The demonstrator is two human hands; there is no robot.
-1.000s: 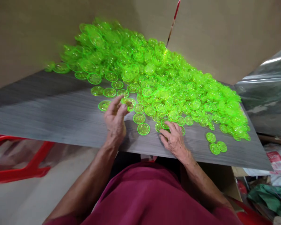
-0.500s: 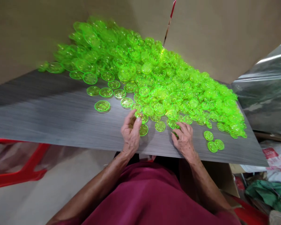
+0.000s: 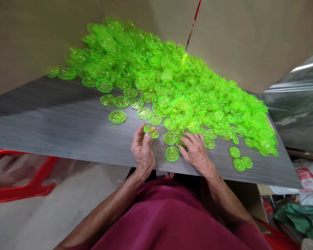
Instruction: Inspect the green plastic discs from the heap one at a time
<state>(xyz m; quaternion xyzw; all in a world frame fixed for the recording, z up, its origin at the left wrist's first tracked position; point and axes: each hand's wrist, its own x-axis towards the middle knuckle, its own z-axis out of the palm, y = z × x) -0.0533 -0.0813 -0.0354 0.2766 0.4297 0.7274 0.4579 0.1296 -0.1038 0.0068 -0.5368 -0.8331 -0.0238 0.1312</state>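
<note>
Left hand (image 3: 143, 149) now pinches a tilted translucent green disc (image 3: 151, 131), centre frame, apparently singled out; right hand (image 3: 194, 152) at another disc (image 3: 181, 141), grip unclear.

Those green discs (image 3: 172, 153) look to me like glossy, see-through plastic; the counter (image 3: 67, 121) is smooth, streaked like wood; the boards (image 3: 237, 41) behind, matt; the shirt (image 3: 167, 218), soft dull cloth.

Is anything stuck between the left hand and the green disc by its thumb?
No, nothing visible is in the way: the left hand already holds the green disc at its thumb and fingers. The big pile lies beyond them, not between.
</note>
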